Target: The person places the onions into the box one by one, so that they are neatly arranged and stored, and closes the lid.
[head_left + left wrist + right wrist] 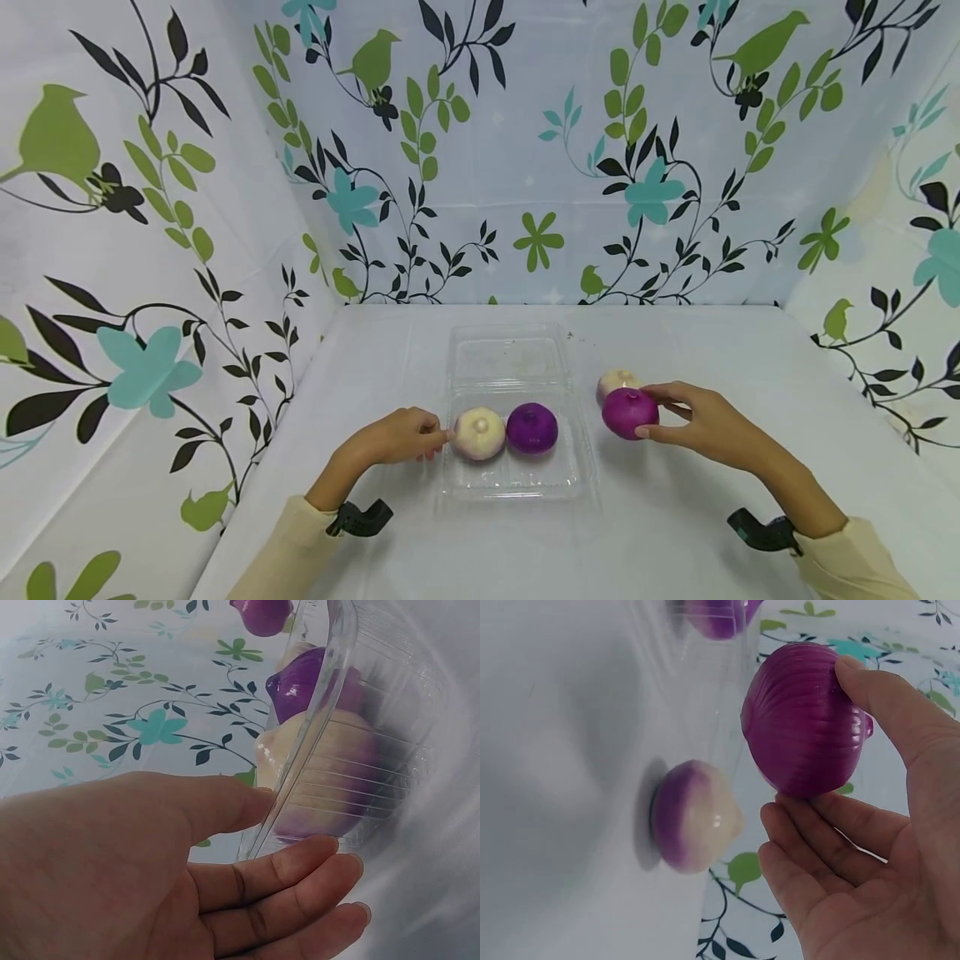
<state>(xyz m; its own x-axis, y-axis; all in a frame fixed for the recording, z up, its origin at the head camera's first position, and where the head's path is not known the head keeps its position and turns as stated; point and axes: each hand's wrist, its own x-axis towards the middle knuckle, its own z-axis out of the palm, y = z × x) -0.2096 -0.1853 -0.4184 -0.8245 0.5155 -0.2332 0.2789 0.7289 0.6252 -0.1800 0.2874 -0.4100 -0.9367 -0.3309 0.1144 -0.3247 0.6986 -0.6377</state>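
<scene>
Fingers [678, 392] (right hand [708, 423]) pinch magenta onion [627, 414], gap to tray [517, 482]; left hand [401, 435] pinches edge [307, 744].

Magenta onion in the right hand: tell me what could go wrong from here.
The magenta onion looks smooth and round, and the right hand holds it raised between thumb and fingers, so it might slip. It could also bump the cream-and-purple bulb, just behind it in the head view, which may roll. The clear container looks thin; the left hand pinching its edge might tilt it.
</scene>
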